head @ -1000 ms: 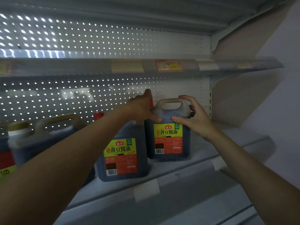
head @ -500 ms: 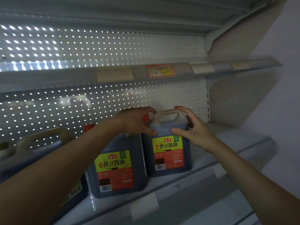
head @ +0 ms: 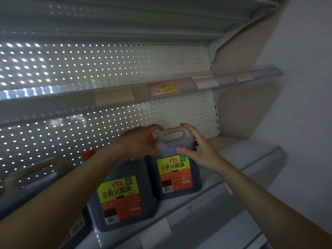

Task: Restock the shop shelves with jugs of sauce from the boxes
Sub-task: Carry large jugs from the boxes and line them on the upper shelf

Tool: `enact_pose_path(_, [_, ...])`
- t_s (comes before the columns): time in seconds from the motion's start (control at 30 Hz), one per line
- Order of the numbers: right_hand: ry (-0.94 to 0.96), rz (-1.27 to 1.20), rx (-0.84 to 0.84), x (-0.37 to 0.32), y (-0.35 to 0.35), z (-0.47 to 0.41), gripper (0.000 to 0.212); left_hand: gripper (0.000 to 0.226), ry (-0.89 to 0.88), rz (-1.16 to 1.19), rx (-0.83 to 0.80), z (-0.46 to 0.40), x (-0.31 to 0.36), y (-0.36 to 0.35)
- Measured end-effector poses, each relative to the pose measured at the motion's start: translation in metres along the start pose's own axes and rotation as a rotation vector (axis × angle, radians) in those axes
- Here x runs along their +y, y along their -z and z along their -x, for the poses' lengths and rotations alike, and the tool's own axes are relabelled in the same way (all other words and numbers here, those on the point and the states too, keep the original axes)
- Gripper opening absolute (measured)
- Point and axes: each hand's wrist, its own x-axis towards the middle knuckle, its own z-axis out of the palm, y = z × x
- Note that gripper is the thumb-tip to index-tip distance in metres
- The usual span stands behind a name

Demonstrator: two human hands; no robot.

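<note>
**Both hands on the rightmost jug, three jugs on the shelf**

Three dark plastic jugs of soy sauce stand in a row on the grey metal shelf. The rightmost jug, with a yellow-and-red label and a pale moulded handle, stands upright at about 12 o'clock from the viewer, deep on the shelf. The middle jug, same label and a red cap, stands touching or just beside it at its 8 o'clock, nearer the shelf edge. The third jug, at 9 o'clock, is blurred and partly hidden behind the left forearm.

The left hand grasps the rightmost jug's upper left shoulder, fingers curled over the top by the handle. The right hand cups its upper right corner, thumb on the front face, fingers bent round the handle end.

Above runs one upper shelf rail carrying one red-framed price tag and several blank label holders, against a white perforated back panel.
</note>
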Motion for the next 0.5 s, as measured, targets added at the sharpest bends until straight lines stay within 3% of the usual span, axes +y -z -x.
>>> enact_pose_path(0.2, [-0.009, 0.055, -0.011, -0.005, -0.002, 0.002, 0.081, 0.082, -0.019, -0.075, 0.11, 0.007, -0.002, -0.005])
enact_pose_path(0.4, [-0.052, 0.107, 0.077, -0.011, -0.016, 0.016, 0.084, 0.062, -0.154, -0.163, 0.275, 0.021, 0.01, -0.007])
enact_pose_path(0.5, [-0.074, 0.186, 0.17, -0.02, -0.026, 0.028, 0.08, 0.054, -0.283, -0.025, 0.398, 0.034, 0.017, -0.011])
